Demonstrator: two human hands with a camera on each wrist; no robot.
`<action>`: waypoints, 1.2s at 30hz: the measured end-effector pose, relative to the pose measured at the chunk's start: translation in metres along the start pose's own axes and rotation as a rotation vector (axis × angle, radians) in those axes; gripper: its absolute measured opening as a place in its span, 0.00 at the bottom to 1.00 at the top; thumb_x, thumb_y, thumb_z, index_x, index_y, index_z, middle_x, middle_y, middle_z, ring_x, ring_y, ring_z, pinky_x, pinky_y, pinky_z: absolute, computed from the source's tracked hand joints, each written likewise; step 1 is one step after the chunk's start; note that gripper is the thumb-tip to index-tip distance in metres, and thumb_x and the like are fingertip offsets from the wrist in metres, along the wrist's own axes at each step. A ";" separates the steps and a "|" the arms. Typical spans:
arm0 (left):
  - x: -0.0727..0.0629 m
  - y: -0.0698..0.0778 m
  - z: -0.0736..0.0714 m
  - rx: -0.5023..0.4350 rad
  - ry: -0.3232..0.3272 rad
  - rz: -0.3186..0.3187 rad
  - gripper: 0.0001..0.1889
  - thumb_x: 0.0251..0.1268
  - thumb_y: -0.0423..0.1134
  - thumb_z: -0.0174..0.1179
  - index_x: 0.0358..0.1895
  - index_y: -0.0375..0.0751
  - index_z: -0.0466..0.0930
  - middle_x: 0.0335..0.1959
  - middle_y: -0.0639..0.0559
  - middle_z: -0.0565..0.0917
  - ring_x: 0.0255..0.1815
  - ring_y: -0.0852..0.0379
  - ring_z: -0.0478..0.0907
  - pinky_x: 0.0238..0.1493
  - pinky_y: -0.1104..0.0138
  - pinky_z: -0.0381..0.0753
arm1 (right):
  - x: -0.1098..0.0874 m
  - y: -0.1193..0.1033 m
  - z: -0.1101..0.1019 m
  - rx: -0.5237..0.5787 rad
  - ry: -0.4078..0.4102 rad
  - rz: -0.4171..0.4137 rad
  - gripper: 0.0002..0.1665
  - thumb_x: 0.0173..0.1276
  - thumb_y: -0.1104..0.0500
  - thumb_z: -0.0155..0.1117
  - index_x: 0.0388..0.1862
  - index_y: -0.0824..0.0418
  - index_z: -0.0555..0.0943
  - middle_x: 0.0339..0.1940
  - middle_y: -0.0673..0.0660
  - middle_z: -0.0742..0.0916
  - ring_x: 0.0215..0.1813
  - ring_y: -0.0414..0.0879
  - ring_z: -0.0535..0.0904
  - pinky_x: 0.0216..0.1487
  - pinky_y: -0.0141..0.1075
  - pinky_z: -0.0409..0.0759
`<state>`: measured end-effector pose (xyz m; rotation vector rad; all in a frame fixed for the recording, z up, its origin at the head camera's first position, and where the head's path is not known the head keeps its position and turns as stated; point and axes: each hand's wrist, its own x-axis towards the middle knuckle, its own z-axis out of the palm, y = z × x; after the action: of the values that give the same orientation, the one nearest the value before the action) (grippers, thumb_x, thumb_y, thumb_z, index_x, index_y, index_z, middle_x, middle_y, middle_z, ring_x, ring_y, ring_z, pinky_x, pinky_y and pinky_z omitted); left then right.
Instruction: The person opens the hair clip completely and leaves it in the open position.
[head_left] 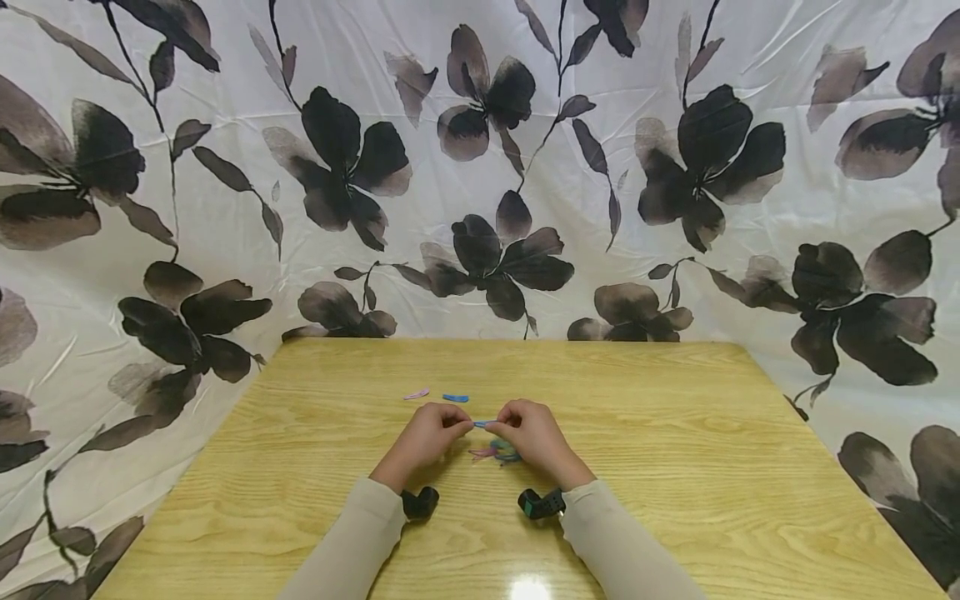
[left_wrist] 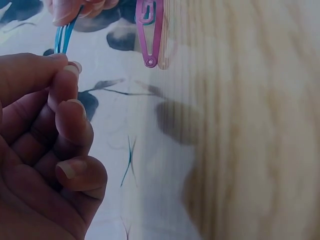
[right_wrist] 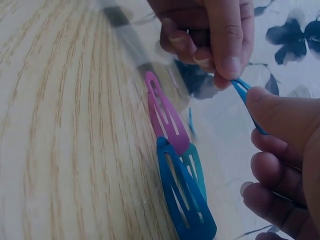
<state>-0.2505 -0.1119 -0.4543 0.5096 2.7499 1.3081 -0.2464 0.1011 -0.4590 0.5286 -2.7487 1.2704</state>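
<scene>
Both hands meet over the middle of the table, holding a slim blue snap hair clip between them. My left hand pinches one end with thumb and forefinger, its other fingers curled loosely below. At the opposite end, my right hand pinches the same clip between thumb and forefinger. Beneath the hands lies a small pile of hair clips. The right wrist view shows a pink clip, a blue clip and a teal clip overlapping there.
Beyond the left hand, a pink clip and a blue clip lie apart on the wooden table. A floral cloth hangs behind the table's far edge. Each wrist wears a black camera band.
</scene>
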 end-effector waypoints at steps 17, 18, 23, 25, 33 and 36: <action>-0.002 -0.002 0.001 0.002 -0.015 0.025 0.09 0.69 0.44 0.59 0.36 0.45 0.86 0.33 0.51 0.83 0.20 0.57 0.72 0.25 0.64 0.75 | -0.001 0.001 0.002 -0.036 0.021 -0.025 0.11 0.66 0.46 0.66 0.27 0.49 0.80 0.26 0.46 0.79 0.26 0.40 0.71 0.28 0.32 0.71; -0.002 -0.001 0.000 0.004 -0.014 0.027 0.09 0.69 0.44 0.59 0.36 0.45 0.86 0.32 0.52 0.83 0.21 0.57 0.72 0.25 0.64 0.75 | -0.001 0.001 0.002 -0.041 0.020 -0.029 0.11 0.66 0.47 0.66 0.27 0.49 0.80 0.26 0.45 0.79 0.26 0.40 0.71 0.28 0.32 0.71; -0.002 0.000 0.000 0.012 -0.014 0.029 0.09 0.69 0.44 0.59 0.36 0.45 0.86 0.30 0.53 0.83 0.22 0.57 0.72 0.27 0.64 0.75 | -0.001 0.001 0.003 -0.065 0.020 -0.039 0.10 0.66 0.48 0.66 0.28 0.49 0.80 0.26 0.45 0.80 0.27 0.39 0.71 0.28 0.32 0.71; -0.003 0.000 0.000 0.014 -0.015 0.028 0.09 0.69 0.44 0.59 0.35 0.45 0.86 0.30 0.53 0.82 0.22 0.57 0.72 0.28 0.64 0.75 | -0.001 0.000 0.003 -0.070 0.023 -0.044 0.10 0.66 0.48 0.66 0.27 0.49 0.80 0.26 0.45 0.80 0.26 0.39 0.71 0.28 0.31 0.71; -0.003 0.001 0.000 0.021 -0.006 0.036 0.08 0.69 0.43 0.59 0.34 0.46 0.86 0.29 0.55 0.82 0.25 0.57 0.72 0.31 0.64 0.75 | -0.002 -0.003 0.002 -0.079 0.034 -0.056 0.10 0.66 0.49 0.66 0.27 0.50 0.80 0.25 0.45 0.80 0.25 0.38 0.71 0.27 0.30 0.70; -0.003 0.001 0.000 0.024 -0.003 0.039 0.08 0.69 0.42 0.59 0.34 0.46 0.86 0.29 0.54 0.82 0.25 0.57 0.72 0.30 0.64 0.74 | -0.002 -0.004 0.002 -0.083 0.043 -0.058 0.10 0.65 0.49 0.67 0.27 0.50 0.81 0.25 0.45 0.80 0.25 0.38 0.71 0.27 0.30 0.70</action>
<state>-0.2473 -0.1123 -0.4539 0.5692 2.7708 1.2826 -0.2428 0.0976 -0.4583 0.5622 -2.7158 1.1357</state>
